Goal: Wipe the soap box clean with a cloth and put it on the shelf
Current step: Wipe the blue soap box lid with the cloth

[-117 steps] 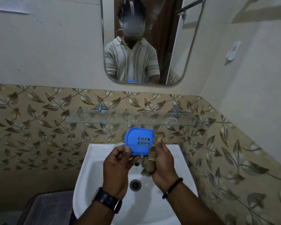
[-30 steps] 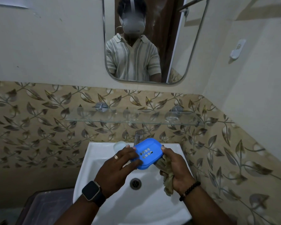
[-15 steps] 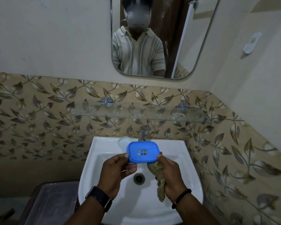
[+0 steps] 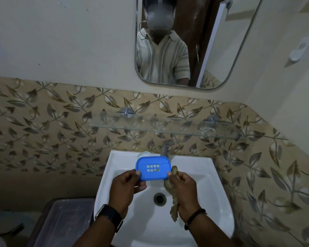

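— So, where's the soap box right now?

— Up over the white sink, held level between both hands – the blue one with the two rows of small square holes in its floor, open side facing up at the camera. It sits just in front of the tap, above the back part of the basin.

— Who's got hold of which end?

— The left hand is curled closed at the box's left corner, thumb on top of the rim, the other fingers tucked beneath. The right hand is closed too, thumb pressed on the right edge of the box, and the same hand has the cloth bunched in its palm (a dull olive rag, one tail hanging down past the wrist toward the drain).

— Is the cloth touching the box?

— At the right end, yes – a fold of it pokes up just beside the rim. How much lies under the box I can't tell.

— And the shelf?

— The glass shelf is on the leaf-patterned tiles above the tap, well apart from the box. A mirror hangs higher up, showing a striped shirt. There's a dark watch on the left wrist, a bead bracelet on the right, and a plastic bin on the floor left of the sink.
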Available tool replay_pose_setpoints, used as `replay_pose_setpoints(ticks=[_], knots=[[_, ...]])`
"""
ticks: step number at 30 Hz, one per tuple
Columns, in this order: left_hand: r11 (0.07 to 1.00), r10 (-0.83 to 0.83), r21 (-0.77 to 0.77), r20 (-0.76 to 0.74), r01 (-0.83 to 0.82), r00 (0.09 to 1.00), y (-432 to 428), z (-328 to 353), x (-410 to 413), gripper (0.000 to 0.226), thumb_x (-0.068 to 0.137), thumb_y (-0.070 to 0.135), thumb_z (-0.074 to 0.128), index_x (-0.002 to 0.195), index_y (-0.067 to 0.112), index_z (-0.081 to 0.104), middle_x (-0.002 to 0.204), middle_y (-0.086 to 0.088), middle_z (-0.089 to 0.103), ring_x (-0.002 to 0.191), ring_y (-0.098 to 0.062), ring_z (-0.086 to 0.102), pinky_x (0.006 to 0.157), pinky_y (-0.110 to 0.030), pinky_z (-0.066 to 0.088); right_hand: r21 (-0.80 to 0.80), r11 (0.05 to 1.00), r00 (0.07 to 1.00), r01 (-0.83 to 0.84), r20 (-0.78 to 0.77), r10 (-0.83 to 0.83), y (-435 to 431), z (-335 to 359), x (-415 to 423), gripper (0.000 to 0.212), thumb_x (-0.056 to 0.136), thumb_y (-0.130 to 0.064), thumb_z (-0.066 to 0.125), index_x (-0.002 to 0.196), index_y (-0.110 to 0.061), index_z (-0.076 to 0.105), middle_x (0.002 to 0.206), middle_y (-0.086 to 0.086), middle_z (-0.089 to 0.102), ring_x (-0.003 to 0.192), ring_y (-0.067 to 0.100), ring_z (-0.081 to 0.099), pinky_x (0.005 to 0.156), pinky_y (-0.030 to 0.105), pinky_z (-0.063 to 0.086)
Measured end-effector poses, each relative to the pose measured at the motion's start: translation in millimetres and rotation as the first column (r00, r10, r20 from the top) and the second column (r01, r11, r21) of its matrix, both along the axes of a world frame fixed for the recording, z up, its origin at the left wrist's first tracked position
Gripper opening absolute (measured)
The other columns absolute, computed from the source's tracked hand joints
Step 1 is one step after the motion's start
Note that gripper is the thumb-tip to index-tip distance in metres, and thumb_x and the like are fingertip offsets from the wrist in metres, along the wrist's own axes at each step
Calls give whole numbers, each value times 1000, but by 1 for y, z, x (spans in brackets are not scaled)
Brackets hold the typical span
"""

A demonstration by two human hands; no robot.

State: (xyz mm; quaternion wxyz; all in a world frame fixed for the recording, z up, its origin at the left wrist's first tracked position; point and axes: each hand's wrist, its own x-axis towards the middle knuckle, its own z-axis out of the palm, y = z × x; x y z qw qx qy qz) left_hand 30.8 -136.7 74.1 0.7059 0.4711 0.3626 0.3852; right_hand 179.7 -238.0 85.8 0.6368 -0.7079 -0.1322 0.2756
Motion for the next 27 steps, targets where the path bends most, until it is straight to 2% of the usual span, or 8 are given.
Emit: replay_pose_setpoints(ticks=[4,8,15,20,24,27], knots=[[1000,7,6,-6,-7,1000,8,-4,-4,18,98,15,62,105,7,76,72,-12,73,67,-21,71,74,-37,63,-5,1000,999,17,32,-17,11,-3,0,14,82,-26,81,85,-15,74,86,7,77,82,22,70,80,44,59],[1000,14,11,-7,-14,1000,14,-7,-5,19,98,16,62,107,6,76,73,-12,74,67,-20,71,72,-35,63,-17,1000,998,18,60,-17,17,-5,-1,15,82,-28,81,83,-15,73,83,9,75,73,20,64,69,39,55],[999,37,23,4,-37,999,16,-9,0,17,99,15,61,102,10,76,74,-15,71,67,-21,71,78,-41,63,23,999,999,28,21,-28,17,-6,3,9,84,-25,79,85,-17,75,85,10,76,73,17,65,66,34,54],[999,8,44,-13,-7,1000,22,-10,1,18,100,16,60,104,12,77,76,-15,72,68,-20,71,76,-36,64,51,998,1000,30,-9,-30,17,-6,7,8,85,-23,79,84,-16,76,85,12,77,69,15,65,62,31,54],[1000,-15,26,-1,15,1000,22,-12,-1,18,100,16,60,104,14,77,75,-14,72,68,-19,70,74,-35,63,42,999,1000,25,0,-25,21,-8,4,7,84,-21,80,85,-17,75,86,10,77,70,12,69,66,32,58],[1000,-18,24,-7,18,1000,22,-14,-2,19,101,16,58,103,17,77,73,-10,72,69,-20,69,73,-33,63,28,999,999,36,9,-36,24,-7,2,7,84,-18,79,88,-16,74,89,13,77,75,19,69,72,38,59]])
